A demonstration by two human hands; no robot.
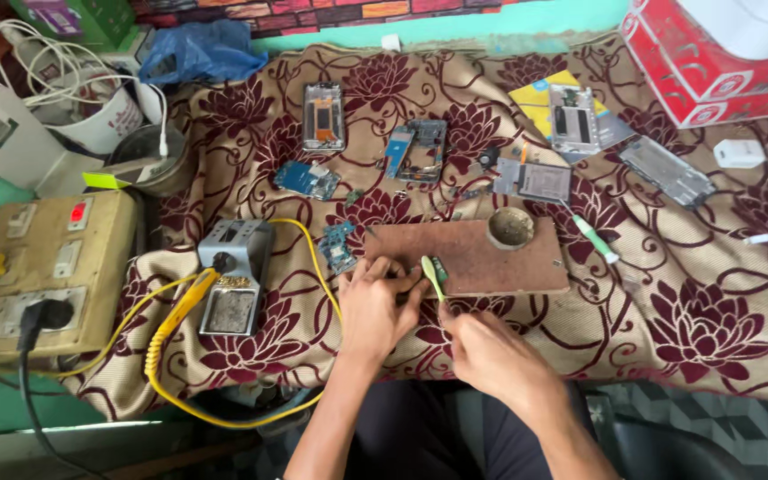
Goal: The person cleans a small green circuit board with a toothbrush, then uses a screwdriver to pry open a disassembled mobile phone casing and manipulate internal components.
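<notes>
Green and thin, a toothbrush (432,276) is gripped in the right hand (482,347), pointing up the frame. Its head touches a small part (438,267) on the brown board (491,258). The left hand (373,302), just left of it, pinches the board edge, below the round dish (510,228).

Two hands, the left (373,302) and the right (489,354), work at one wooden board (491,262). On the flowered cloth (668,311) lie three phone frames (324,116) (573,117) (666,171) and three blue circuit boards (307,180) (338,246) (398,149). There is one soldering stand (235,276), one switchboard (42,276) and two toothbrushes (432,274) (596,236).
</notes>
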